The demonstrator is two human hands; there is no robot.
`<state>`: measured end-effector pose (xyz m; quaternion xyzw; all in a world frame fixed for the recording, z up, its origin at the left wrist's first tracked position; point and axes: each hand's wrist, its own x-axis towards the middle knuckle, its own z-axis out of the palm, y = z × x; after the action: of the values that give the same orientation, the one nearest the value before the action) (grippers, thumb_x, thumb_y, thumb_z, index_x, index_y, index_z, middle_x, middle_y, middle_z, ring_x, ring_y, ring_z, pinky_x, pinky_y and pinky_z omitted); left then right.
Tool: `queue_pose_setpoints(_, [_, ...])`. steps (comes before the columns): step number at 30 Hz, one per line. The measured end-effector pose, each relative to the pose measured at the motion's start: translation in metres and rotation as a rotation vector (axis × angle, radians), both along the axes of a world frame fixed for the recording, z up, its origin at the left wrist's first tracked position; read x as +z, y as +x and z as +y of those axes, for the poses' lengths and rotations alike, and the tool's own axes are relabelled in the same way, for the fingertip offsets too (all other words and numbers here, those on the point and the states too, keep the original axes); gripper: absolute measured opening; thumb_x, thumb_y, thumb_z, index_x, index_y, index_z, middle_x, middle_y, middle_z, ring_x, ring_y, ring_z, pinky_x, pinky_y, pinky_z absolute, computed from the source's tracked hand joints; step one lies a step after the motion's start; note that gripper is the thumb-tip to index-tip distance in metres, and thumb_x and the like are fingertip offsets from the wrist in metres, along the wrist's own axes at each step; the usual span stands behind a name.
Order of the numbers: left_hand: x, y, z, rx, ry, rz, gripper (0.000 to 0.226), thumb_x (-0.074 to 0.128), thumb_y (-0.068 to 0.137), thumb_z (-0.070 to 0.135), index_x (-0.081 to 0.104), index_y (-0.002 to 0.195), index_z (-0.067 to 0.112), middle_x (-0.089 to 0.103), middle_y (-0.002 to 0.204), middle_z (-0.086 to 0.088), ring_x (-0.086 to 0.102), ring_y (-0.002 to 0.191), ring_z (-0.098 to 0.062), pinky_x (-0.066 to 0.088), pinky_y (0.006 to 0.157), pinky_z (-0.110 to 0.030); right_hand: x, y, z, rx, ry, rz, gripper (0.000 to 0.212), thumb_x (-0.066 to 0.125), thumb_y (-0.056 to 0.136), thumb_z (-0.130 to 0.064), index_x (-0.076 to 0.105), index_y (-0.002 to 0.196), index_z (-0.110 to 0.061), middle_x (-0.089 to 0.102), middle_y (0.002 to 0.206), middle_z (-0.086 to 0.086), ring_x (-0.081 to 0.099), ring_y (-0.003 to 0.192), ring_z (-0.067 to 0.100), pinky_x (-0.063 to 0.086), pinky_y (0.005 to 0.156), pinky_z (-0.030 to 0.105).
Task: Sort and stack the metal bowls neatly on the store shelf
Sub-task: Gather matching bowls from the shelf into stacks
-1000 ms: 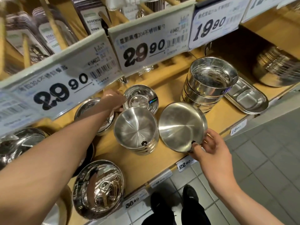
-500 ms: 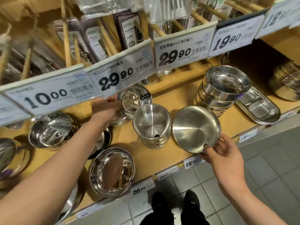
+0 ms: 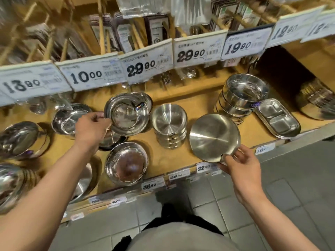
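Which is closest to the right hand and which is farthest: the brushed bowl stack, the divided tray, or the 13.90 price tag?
From the right hand:
1. Brushed bowl stack, up and to its left.
2. Divided tray, up and to its right; close to call with the stack.
3. 13.90 price tag, far left on the upper shelf edge.

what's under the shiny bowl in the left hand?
The left hand holds the shiny bowl by its near rim. A darker bowl shows partly beneath its near edge, and another rim peeks out behind. The shelf under its middle is covered.
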<state>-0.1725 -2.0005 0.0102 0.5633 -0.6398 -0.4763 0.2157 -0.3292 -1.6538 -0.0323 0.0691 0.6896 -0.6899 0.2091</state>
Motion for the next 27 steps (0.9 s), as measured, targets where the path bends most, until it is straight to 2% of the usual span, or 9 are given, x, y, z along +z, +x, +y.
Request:
queue_pose_setpoints(4, [0.016,0.032,0.032,0.099,0.069,0.067,0.018,0.067,0.087,-0.004,0.065,0.078,0.011,0.072,0.069,-0.001,0.072,0.059,-0.013,0.055,0.049,-0.018,0.006,-0.001,0.013,0.033,-0.058,-0.171,0.037,0.061,0.093,0.009,0.056,0.127,-0.004,0.073,0.113,0.012,0.074,0.091,0.019,0.063,0.065,0.027])
queue_pose_setpoints(8, [0.023,0.061,0.079,0.188,0.21,0.173,0.019,0.062,0.092,-0.005,0.061,0.076,0.005,0.07,0.066,-0.005,0.07,0.064,-0.015,0.053,0.047,-0.014,0.011,-0.01,0.03,0.157,-0.066,-0.364,0.012,0.06,0.092,0.01,0.062,0.103,0.008,0.066,0.101,0.017,0.065,0.097,0.03,0.063,0.061,0.027])
queue_pose_setpoints(13, [0.022,0.092,0.124,0.256,0.405,0.228,0.011,0.057,0.096,-0.004,0.063,0.087,-0.001,0.072,0.096,-0.017,0.072,0.084,-0.019,0.062,0.062,-0.022,0.017,-0.01,0.034,0.265,-0.062,-0.541,0.005,0.058,0.093,0.009,0.06,0.096,0.005,0.059,0.093,0.021,0.06,0.087,0.032,0.063,0.057,0.034])
queue_pose_setpoints(16, [0.023,0.111,0.148,0.256,0.413,0.226,0.02,0.055,0.095,-0.005,0.065,0.079,0.002,0.076,0.081,-0.011,0.074,0.069,-0.01,0.061,0.059,-0.02,0.018,-0.004,0.031,0.345,-0.059,-0.562,0.005,0.058,0.094,0.007,0.06,0.098,0.004,0.07,0.076,0.016,0.073,0.073,0.025,0.062,0.053,0.032])
queue_pose_setpoints(19, [0.025,0.133,0.163,0.29,0.428,0.239,0.023,0.053,0.096,-0.006,0.063,0.077,0.004,0.073,0.065,-0.004,0.07,0.058,-0.007,0.06,0.058,-0.019,0.019,0.004,0.024,0.408,-0.029,-0.585,0.021,0.06,0.093,0.005,0.06,0.114,0.007,0.07,0.098,0.032,0.073,0.101,0.033,0.063,0.056,0.035])
queue_pose_setpoints(20, [0.027,0.141,0.166,0.304,0.424,0.248,0.024,0.053,0.096,-0.006,0.062,0.076,0.004,0.072,0.062,-0.002,0.069,0.056,-0.006,0.06,0.057,-0.019,0.021,0.007,0.022,0.435,-0.025,-0.61,0.022,0.06,0.093,0.004,0.061,0.115,0.005,0.071,0.098,0.034,0.074,0.101,0.032,0.064,0.057,0.037])
queue_pose_setpoints(23, [0.027,0.165,0.171,0.365,0.4,0.276,0.017,0.053,0.096,-0.006,0.062,0.082,-0.001,0.074,0.074,-0.008,0.071,0.061,-0.008,0.061,0.058,-0.02,0.027,0.022,0.014,0.499,0.0,-0.693,0.007,0.06,0.094,0.002,0.06,0.097,-0.004,0.068,0.055,0.009,0.068,0.047,0.013,0.064,0.055,0.04])
queue_pose_setpoints(25, [0.027,0.181,0.169,0.405,0.386,0.274,0.014,0.055,0.095,-0.005,0.066,0.088,-0.002,0.077,0.085,-0.013,0.074,0.067,-0.011,0.059,0.058,-0.018,0.03,0.034,0.007,0.527,0.021,-0.703,0.006,0.058,0.096,0.0,0.059,0.093,-0.005,0.062,0.048,0.004,0.061,0.038,0.01,0.063,0.06,0.043])
queue_pose_setpoints(27, [0.023,0.198,0.163,0.413,0.364,0.277,0.021,0.054,0.095,-0.005,0.062,0.078,0.002,0.075,0.075,-0.009,0.072,0.061,-0.008,0.058,0.056,-0.017,0.033,0.049,-0.002,0.561,0.038,-0.686,0.011,0.055,0.097,-0.001,0.056,0.088,-0.007,0.059,0.045,0.001,0.058,0.035,0.008,0.064,0.07,0.042])
